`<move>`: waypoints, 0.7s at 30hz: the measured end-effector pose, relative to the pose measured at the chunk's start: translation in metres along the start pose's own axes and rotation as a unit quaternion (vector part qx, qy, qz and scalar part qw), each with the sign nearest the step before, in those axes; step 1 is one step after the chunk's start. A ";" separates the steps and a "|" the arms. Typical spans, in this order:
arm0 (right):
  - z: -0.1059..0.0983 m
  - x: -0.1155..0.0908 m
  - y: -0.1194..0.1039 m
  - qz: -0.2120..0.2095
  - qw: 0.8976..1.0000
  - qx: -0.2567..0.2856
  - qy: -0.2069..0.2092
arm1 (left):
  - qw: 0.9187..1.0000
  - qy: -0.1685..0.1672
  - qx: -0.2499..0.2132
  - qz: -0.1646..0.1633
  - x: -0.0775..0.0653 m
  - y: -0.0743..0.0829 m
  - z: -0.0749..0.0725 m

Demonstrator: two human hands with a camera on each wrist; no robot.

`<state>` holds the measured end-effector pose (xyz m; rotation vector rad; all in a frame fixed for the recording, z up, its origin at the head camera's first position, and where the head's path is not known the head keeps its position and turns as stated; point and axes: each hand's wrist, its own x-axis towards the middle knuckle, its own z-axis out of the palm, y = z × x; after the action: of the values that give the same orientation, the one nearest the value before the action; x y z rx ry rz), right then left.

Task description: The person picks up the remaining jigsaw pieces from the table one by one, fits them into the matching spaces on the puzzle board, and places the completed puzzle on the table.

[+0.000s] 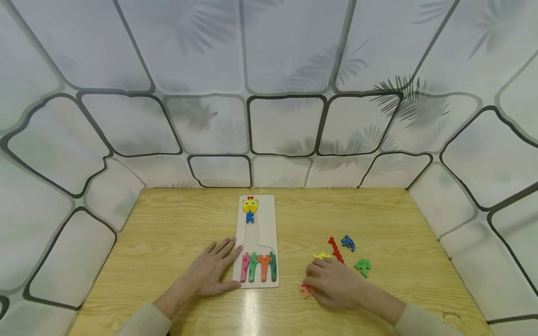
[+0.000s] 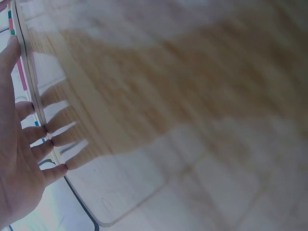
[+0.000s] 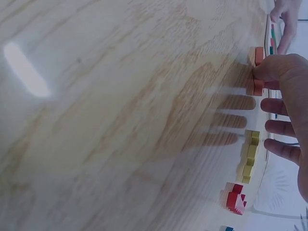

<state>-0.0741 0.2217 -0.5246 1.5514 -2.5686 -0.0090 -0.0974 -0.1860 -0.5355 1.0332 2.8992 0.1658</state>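
A white giraffe puzzle board (image 1: 265, 228) lies on the table, with a yellow giraffe head (image 1: 250, 206), a blue piece (image 1: 250, 217) and several leg pieces (image 1: 264, 268) set in it. My left hand (image 1: 212, 270) lies with spread, straight fingers against the board's left edge. To the right of the board, my right hand (image 1: 338, 287) pinches an orange puzzle piece (image 3: 259, 87) between thumb and index finger, low at the tabletop. Its other fingers are apart from the yellow piece (image 3: 250, 156) beside them. Part of the orange piece is hidden by the hand.
Past the right hand lie a long red piece (image 1: 336, 249), a blue piece (image 1: 348, 242) and a green piece (image 1: 363, 267). The wooden table (image 1: 189, 210) meets a patterned cloth wall (image 1: 281, 126) at the back and both sides.
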 end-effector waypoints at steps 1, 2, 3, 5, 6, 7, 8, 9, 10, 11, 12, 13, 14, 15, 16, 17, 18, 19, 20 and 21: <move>-0.001 0.001 0.000 0.000 1.000 0.005 -0.002 | 1.000 0.000 0.000 0.000 0.000 0.000 0.000; -0.002 0.002 -0.001 0.000 1.000 0.010 -0.004 | 1.000 0.001 0.000 0.001 0.000 0.000 0.000; -0.003 0.003 -0.001 -0.001 1.000 0.015 -0.007 | 1.000 0.001 0.000 0.001 0.000 0.000 0.001; -0.003 0.004 -0.002 0.001 1.000 0.026 -0.014 | 1.000 0.001 0.000 0.001 0.000 0.000 0.001; -0.003 0.005 -0.003 0.001 0.999 0.030 -0.016 | 1.000 0.001 0.000 0.001 0.000 0.000 0.001; -0.003 0.006 -0.003 0.000 0.999 0.034 -0.016 | 1.000 0.001 -0.001 0.001 0.000 0.000 0.001; -0.002 0.007 -0.003 0.000 0.999 0.035 -0.015 | 1.000 0.001 -0.001 0.002 0.000 0.000 0.001; -0.001 0.008 -0.003 -0.002 0.999 0.035 -0.012 | 1.000 0.001 -0.002 0.002 0.000 0.000 0.001; 0.000 0.009 -0.003 -0.004 0.999 0.034 -0.009 | 1.000 0.001 -0.002 0.002 0.000 0.000 0.001; 0.000 0.009 -0.003 -0.006 0.999 0.034 -0.006 | 1.000 0.001 -0.002 0.002 0.000 0.000 0.001; 0.000 0.010 -0.003 -0.008 0.999 0.033 -0.005 | 1.000 0.001 -0.003 0.001 0.000 0.000 0.001; 0.000 0.011 -0.003 -0.009 0.999 0.033 -0.006 | 1.000 0.001 -0.003 0.001 0.000 -0.001 0.001; 0.000 0.011 -0.003 -0.007 0.999 0.033 -0.009 | 1.000 0.000 -0.003 0.000 0.000 -0.001 0.001; -0.001 0.011 -0.003 -0.006 0.999 0.037 -0.012 | 1.000 0.000 -0.003 0.000 0.000 -0.001 0.002; -0.002 0.011 -0.003 -0.003 0.999 0.042 -0.017 | 1.000 0.000 -0.004 0.000 0.000 -0.001 0.002; -0.002 0.011 -0.003 0.002 0.999 0.047 -0.022 | 1.000 -0.001 -0.003 0.000 0.000 -0.001 0.002; -0.003 0.011 -0.003 0.008 0.998 0.051 -0.027 | 1.000 -0.001 -0.004 -0.001 0.000 -0.001 0.002; -0.004 0.011 -0.003 0.012 0.998 0.054 -0.029 | 1.000 -0.001 -0.004 -0.001 0.000 -0.001 0.002; -0.004 0.010 -0.004 0.018 0.998 0.057 -0.029 | 1.000 -0.001 -0.004 -0.001 0.001 -0.001 0.002; -0.005 0.010 -0.005 0.023 0.998 0.057 -0.026 | 1.000 -0.002 -0.005 -0.002 0.001 -0.001 0.002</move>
<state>-0.0738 0.2114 -0.5189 1.5488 -2.6890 0.1042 -0.0984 -0.1863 -0.5378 1.0257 2.8943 0.1778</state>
